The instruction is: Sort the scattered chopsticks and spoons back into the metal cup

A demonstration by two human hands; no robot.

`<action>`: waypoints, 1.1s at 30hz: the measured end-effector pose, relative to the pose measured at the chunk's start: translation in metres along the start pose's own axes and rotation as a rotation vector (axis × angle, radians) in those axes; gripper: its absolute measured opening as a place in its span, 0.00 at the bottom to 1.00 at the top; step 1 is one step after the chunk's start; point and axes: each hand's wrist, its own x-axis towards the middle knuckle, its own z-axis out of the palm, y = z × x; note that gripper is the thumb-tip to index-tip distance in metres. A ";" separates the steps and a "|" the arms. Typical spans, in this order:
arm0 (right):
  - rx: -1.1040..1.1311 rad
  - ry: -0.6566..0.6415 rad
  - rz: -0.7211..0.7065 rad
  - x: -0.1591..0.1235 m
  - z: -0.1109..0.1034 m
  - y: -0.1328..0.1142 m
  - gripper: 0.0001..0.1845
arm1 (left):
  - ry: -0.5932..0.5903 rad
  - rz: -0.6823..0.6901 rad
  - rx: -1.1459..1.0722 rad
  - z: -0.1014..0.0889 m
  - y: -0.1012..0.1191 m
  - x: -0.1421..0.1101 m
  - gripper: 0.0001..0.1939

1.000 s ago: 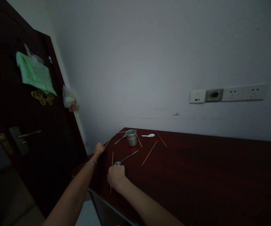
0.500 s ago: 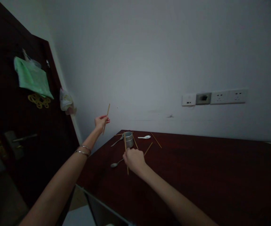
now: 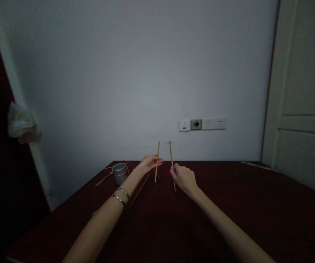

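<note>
Pinched in the fingers of my left hand is a thin wooden chopstick, held nearly upright above the dark red table. My right hand is closed around a second chopstick, also close to upright and a short gap to the right of the first. A metal cup stands on the table left of my hands. Beyond my left forearm lies a loose chopstick on the tabletop. My left arm hides part of the table and most of a spoon.
A fork or spoon handle rests beside the cup, with another chopstick behind it. Wall sockets sit above the table's back edge. A plastic bag hangs by the dark door at left; a pale door is at right.
The view has turned to the right. My left hand, with its chopstick, has come in from the far left over the table, close to my right hand, which still holds its own.
</note>
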 end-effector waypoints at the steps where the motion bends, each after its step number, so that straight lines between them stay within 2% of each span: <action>1: -0.007 -0.002 0.007 -0.001 0.002 0.006 0.18 | -0.028 -0.019 -0.022 0.008 -0.011 0.006 0.07; 5: -0.002 -0.021 0.024 -0.007 0.013 0.024 0.17 | -0.109 -0.052 -0.095 0.033 -0.049 0.021 0.08; 8: 0.015 -0.044 0.043 -0.011 0.023 0.034 0.18 | -0.118 -0.065 -0.131 0.047 -0.069 0.024 0.07; 15: 0.048 -0.100 0.083 -0.016 0.040 0.046 0.19 | -0.120 -0.079 -0.237 0.056 -0.099 0.028 0.08; 21: 0.149 -0.166 0.112 -0.017 0.050 0.050 0.21 | -0.103 -0.108 -0.247 0.052 -0.114 0.029 0.08; 28: 0.252 -0.185 0.118 -0.023 0.062 0.056 0.21 | -0.109 -0.127 -0.215 0.050 -0.121 0.029 0.08; 33: 0.430 -0.082 0.165 -0.015 0.064 0.069 0.22 | -0.106 -0.109 -0.183 0.049 -0.114 0.025 0.08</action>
